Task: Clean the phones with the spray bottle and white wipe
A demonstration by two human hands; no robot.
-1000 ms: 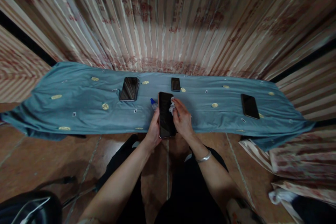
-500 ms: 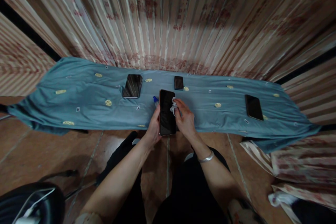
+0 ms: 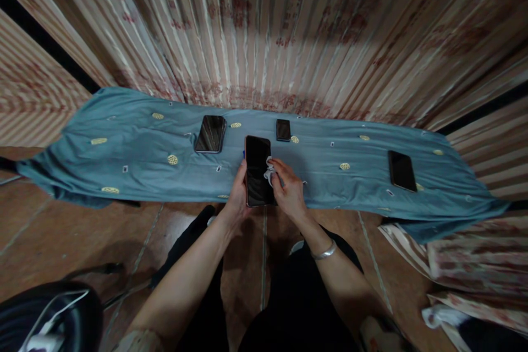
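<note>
Gripping phone [image 3: 258, 170] by left edge with left hand [image 3: 237, 198], long axis pointing away from body, above near table [image 3: 124, 148] edge. Right hand [image 3: 289, 190] pinching white wipe [image 3: 269, 171] against screen's right side, touching.

A single head-worn camera looks forward and steeply down from close above the person's forearms, onto the blue-draped counter [image 3: 124, 148] edge, with striped curtains [image 3: 264, 27] behind.
</note>
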